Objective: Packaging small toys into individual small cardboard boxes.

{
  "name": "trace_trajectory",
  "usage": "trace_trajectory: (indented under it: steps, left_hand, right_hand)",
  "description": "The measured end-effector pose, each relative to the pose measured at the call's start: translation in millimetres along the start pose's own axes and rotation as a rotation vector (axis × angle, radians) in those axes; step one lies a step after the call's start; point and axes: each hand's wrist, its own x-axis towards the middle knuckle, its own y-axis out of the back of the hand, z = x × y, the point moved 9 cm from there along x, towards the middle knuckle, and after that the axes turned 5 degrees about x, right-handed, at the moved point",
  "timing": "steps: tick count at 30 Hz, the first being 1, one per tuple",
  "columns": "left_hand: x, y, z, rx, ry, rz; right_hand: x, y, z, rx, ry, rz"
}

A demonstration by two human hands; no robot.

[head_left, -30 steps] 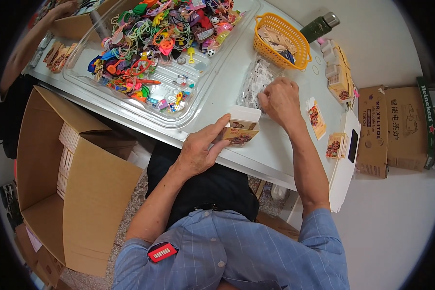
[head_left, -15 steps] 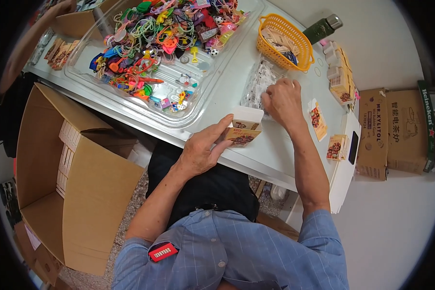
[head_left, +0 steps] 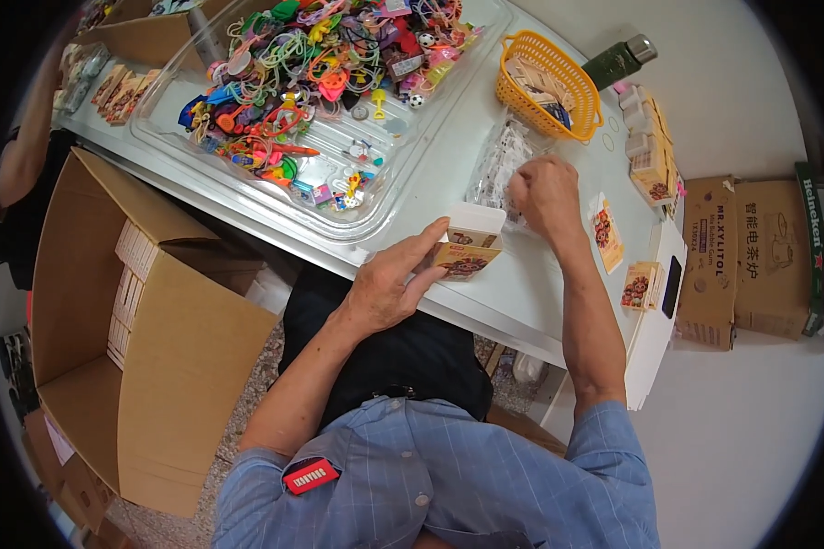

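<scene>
My left hand [head_left: 386, 285] is closed round a small yellow-and-cream printed carton [head_left: 468, 263] near the table's front edge. The carton's white top flap stands up and its top is open. Farther right, my right hand [head_left: 551, 196] bends over a clear plastic bag [head_left: 494, 172] full of small white-and-black packets. Its fingers are curled together at the bag's right side; whatever is pinched in them is hidden. Behind that hand stands a yellow plastic basket [head_left: 591, 99] with flat pale pieces and a dark bundle inside.
A big clear tray [head_left: 334, 227] of colourful trinkets fills the table's left. On the right lie a flat printed card [head_left: 605, 232], a small carton [head_left: 641, 285] and a black phone [head_left: 671, 286]. A green flask [head_left: 618, 62] lies behind. An open cardboard box [head_left: 188, 384] stands at left.
The whole view has shifted slightly. My right hand's fingers have drawn closer together beside the bag. My left hand keeps the carton in nearly the same place.
</scene>
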Motion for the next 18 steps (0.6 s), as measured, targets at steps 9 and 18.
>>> trace_trajectory:
  steps: [9, 18]
  left_hand:
    - [-1.6, 1.3, -0.6, -0.004, 0.003, 0.008]
    - [-3.2, 1.7, -3.2, -0.031, 0.050, -0.002]
  right_hand:
    - [-26.5, 36.3, 14.1, 0.812, -0.055, 0.094]
    - [-51.1, 54.7, -68.5, 0.881, 0.400, -0.166]
